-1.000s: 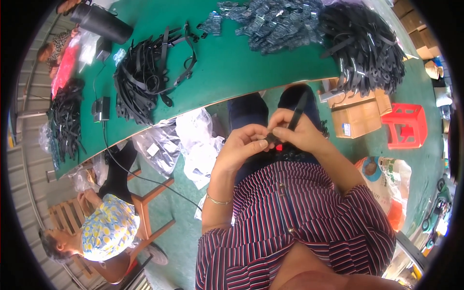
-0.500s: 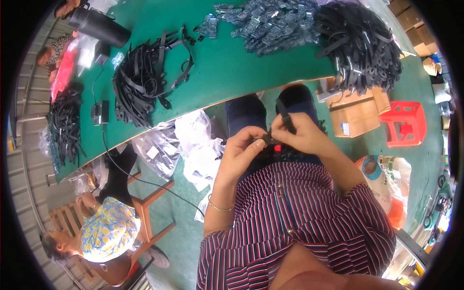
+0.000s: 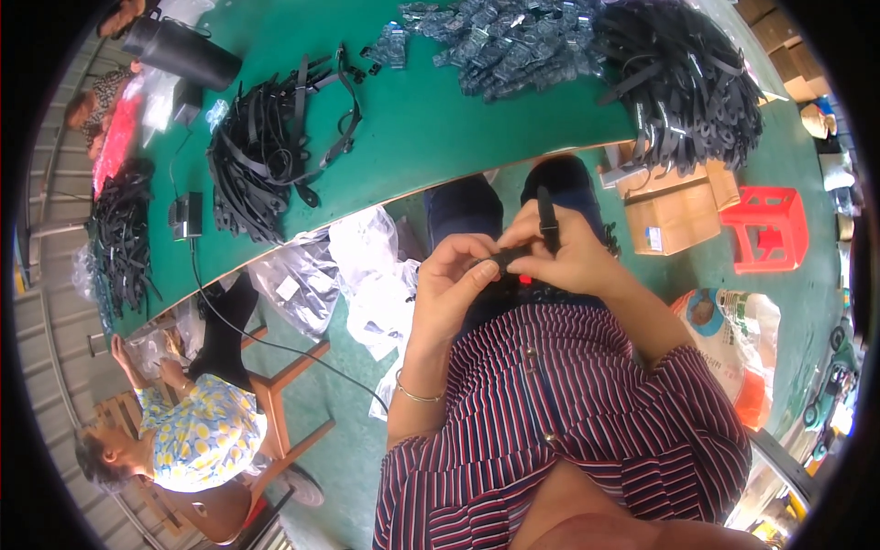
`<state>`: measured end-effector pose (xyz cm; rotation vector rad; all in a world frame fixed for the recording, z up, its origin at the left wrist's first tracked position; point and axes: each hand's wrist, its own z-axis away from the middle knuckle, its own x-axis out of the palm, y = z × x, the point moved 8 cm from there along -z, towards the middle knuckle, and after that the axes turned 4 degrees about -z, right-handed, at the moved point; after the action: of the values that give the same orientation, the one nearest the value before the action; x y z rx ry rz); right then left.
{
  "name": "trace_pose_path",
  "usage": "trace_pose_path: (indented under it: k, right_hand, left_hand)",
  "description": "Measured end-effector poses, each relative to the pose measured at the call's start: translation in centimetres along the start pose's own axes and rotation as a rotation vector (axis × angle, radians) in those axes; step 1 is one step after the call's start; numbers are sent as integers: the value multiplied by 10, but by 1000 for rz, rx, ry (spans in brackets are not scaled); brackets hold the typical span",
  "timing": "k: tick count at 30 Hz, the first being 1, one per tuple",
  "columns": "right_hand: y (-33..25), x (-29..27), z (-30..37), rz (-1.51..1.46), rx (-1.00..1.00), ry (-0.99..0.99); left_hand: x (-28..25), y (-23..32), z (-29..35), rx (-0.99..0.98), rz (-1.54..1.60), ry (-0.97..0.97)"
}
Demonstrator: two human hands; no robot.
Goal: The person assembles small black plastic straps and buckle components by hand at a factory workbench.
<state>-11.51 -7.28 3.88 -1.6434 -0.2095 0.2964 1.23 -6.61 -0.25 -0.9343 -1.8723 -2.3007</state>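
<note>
Over my lap, my left hand (image 3: 451, 278) and my right hand (image 3: 576, 257) are close together, both closed on a black strap (image 3: 548, 218). One length of the strap sticks up past my right fingers, with a small loop or keeper around it. The other part runs between both sets of fingertips, where a small dark piece is partly hidden. Just below the fingertips a small red thing (image 3: 524, 279) shows against dark items on my lap; I cannot make out its kind.
The green table (image 3: 403, 147) ahead bears black strap bundles (image 3: 261, 151), a heap of small clear-bagged parts (image 3: 522, 50) and a larger strap pile (image 3: 683, 87). Cardboard box (image 3: 674, 215) and red stool (image 3: 765, 229) stand right. A seated person (image 3: 206, 426) is left, near plastic bags (image 3: 367, 266).
My right fingertips have come closer to my left ones, and the strap's free end now points more upright. The seated person at left has raised a hand to the table edge.
</note>
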Motion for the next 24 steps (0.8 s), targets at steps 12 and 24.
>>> trace_pose_path:
  k: [12, 24]
  right_hand:
    - [-9, 4, 0, 111, 3, -78]
    - [-2, 0, 4, 196, -18, -58]
  left_hand:
    - [4, -22, 1, -136, 123, -55]
    - [3, -37, -2, -174, 267, -52]
